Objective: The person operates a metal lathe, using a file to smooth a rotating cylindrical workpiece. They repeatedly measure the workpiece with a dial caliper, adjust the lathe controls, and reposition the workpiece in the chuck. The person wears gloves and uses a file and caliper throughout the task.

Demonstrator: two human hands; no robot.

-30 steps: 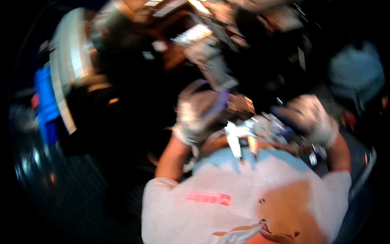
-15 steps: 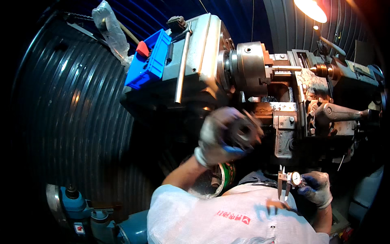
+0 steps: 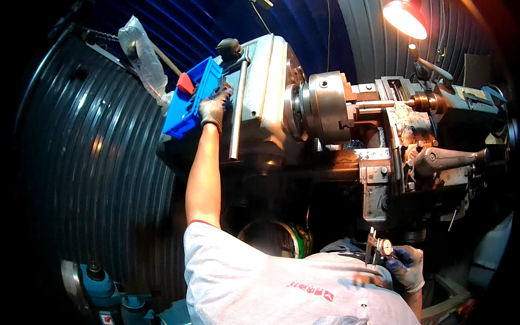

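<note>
My left arm is stretched forward to the headstock of a lathe. My gloved left hand [image 3: 212, 110] is closed at the right edge of a blue plastic bin [image 3: 181, 122]. Its fingers are curled around something dark, too small and shadowed to make out. A red piece [image 3: 185, 83] shows inside the bin. Close to the right of this hand, a long metal bar [image 3: 239, 111] lies across the headstock top. At the lower right, my gloved right hand [image 3: 408, 268] is shut on a dial caliper [image 3: 378, 247], held near my chest with its jaws pointing left.
The lathe chuck [image 3: 326, 105] is at the centre, with a slim shaft [image 3: 375, 104] running right to the tailstock. A large lever [image 3: 449, 160] juts from the carriage. A lit lamp [image 3: 405, 19] hangs above. Below stands a round green-sided container [image 3: 301, 241].
My left hand has moved from below the chuck up and left to the blue bin; the dark ring-shaped part it held is no longer seen in it. My right hand keeps the dial caliper.
</note>
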